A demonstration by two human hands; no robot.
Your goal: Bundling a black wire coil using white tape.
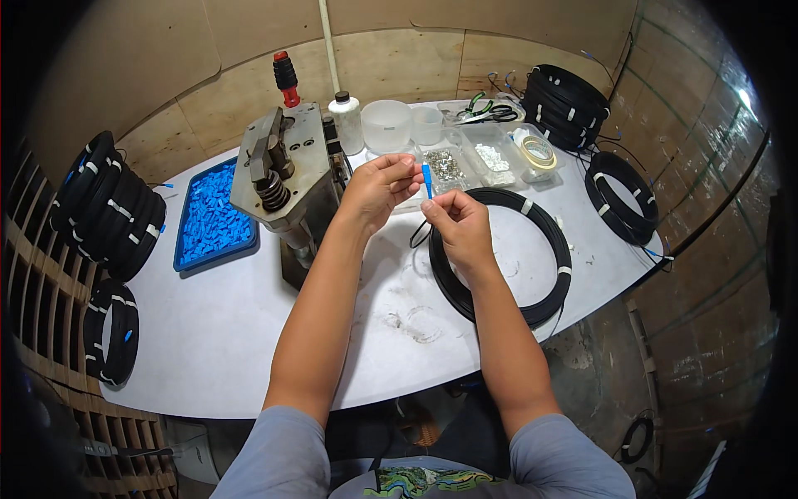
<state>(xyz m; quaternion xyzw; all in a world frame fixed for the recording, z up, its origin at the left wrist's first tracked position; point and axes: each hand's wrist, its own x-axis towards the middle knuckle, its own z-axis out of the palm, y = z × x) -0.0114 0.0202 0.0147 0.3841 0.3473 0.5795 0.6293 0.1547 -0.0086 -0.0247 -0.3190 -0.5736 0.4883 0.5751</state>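
Above the middle of the table, my right hand (461,226) pinches a slim blue cable connector (427,176) by its lower end, tip pointing up. My left hand (384,190) is closed in a pinch right beside the connector's upper part; what its fingertips hold, if anything, is too small to tell. A thin black cable loop (420,236) hangs below the hands. Beside and under my right hand lies a black cable coil (566,249) bound with white ties.
A metal press (287,158) stands left of my hands, with a blue tray (184,259) of small blue parts beyond it. Clear boxes of small metal parts (446,165) and white parts (492,158) sit behind. Black coils stack at left (112,208) and right (565,108).
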